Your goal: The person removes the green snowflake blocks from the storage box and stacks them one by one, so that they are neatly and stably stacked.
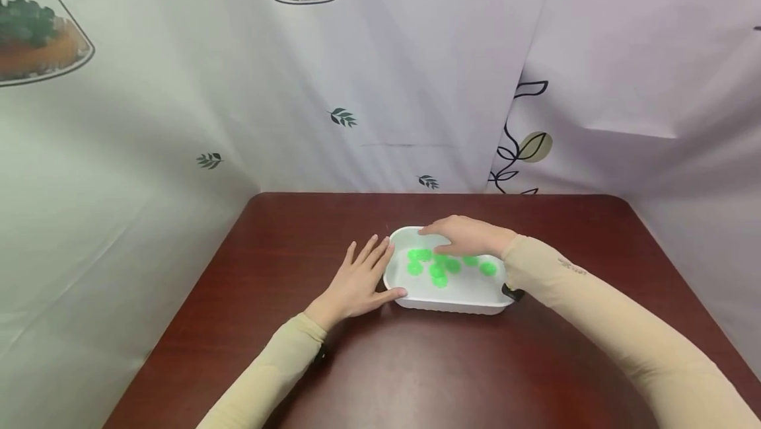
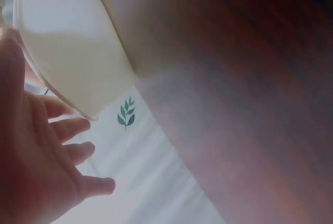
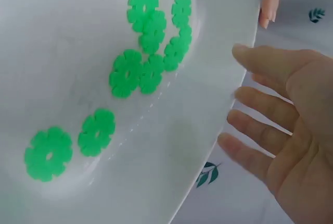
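A white oblong tray (image 1: 470, 291) sits on the table with several bright green notched plastic discs (image 1: 438, 269) lying loose on its floor. Spread at the tray's left end, my left hand (image 1: 353, 287) has its fingertips right at the rim and its thumb by the near corner. My right hand (image 1: 466, 234) reaches over the far side, fingers loosely extended along the far rim. In the right wrist view the discs (image 3: 126, 73) are flower-like with small centre slots, some overlapping, apart from the right fingers (image 3: 260, 133). Neither hand holds anything.
The tray stands towards the middle of a dark red-brown table (image 1: 380, 369). Pale patterned cloth (image 1: 386, 85) hangs behind the table and along its sides. Cream sleeves (image 1: 594, 310) cover both forearms, and a dark band (image 1: 512, 292) shows at the right wrist.
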Demonstrator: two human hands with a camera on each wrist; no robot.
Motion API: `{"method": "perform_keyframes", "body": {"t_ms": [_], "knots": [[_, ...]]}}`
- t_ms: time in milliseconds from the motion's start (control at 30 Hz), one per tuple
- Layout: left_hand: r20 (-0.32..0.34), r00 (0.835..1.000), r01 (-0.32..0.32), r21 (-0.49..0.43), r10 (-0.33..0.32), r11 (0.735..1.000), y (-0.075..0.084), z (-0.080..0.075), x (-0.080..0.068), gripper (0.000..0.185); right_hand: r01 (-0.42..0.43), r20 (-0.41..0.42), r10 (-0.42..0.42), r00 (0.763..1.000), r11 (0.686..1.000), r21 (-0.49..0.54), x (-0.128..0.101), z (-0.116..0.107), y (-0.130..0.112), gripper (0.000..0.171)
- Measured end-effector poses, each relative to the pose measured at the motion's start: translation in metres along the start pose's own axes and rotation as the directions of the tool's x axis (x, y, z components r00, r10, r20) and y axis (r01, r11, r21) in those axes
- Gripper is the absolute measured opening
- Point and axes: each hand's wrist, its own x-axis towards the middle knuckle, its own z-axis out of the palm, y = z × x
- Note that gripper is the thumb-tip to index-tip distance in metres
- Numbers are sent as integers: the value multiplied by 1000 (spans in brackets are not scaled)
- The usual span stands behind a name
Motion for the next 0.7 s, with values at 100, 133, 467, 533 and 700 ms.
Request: {"method": "perform_keyframes", "body": {"t_ms": [100, 133, 467, 533, 700], "knots": [[6, 1000, 4, 2, -4, 1000, 1, -1, -1, 98, 39, -31, -41, 999, 998, -51, 10, 1, -5, 43], [11, 1000, 7, 0, -7, 1000, 1, -1, -2, 98, 50, -34, -52, 998, 997, -64, 13, 2, -7, 42], [4, 1000, 7, 24, -8, 1000, 2, 2, -8, 99, 95, 112, -86, 990, 992, -81, 34, 25, -13, 39], [-2, 1000, 8, 29, -8, 1000, 3, 3, -8, 99, 95, 145, -80, 986, 991, -97, 37, 30, -13, 36], [-12, 1000, 0, 22, 0, 1000, 4, 1, -7, 99, 122, 175, -97, 980, 983, -137, 45, 35, -13, 27]]}}
